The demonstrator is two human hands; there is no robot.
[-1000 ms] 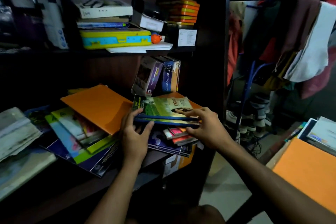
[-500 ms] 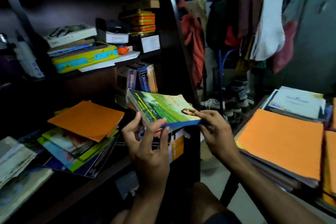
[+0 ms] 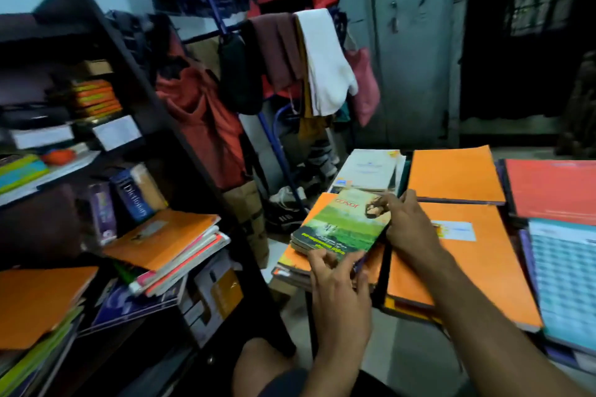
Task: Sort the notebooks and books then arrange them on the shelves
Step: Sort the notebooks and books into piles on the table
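Observation:
A small stack of books topped by a green-covered book lies over an orange notebook on the table at the right. My left hand grips the stack's near edge, and my right hand holds its far right corner. On the table lie more orange notebooks, a big orange one, a red book and a white book. The dark shelf at the left holds an orange-topped pile, a blue dictionary and another orange notebook.
A clothes rack with hanging garments stands between the shelf and the table, shoes under it. A grey metal cupboard is behind. A checked blue book lies at the table's right edge. My knee is below.
Both hands lifted the green-topped stack off the shelf and carried it rightwards to the table, where it now sits over an orange notebook. My view swung right with it.

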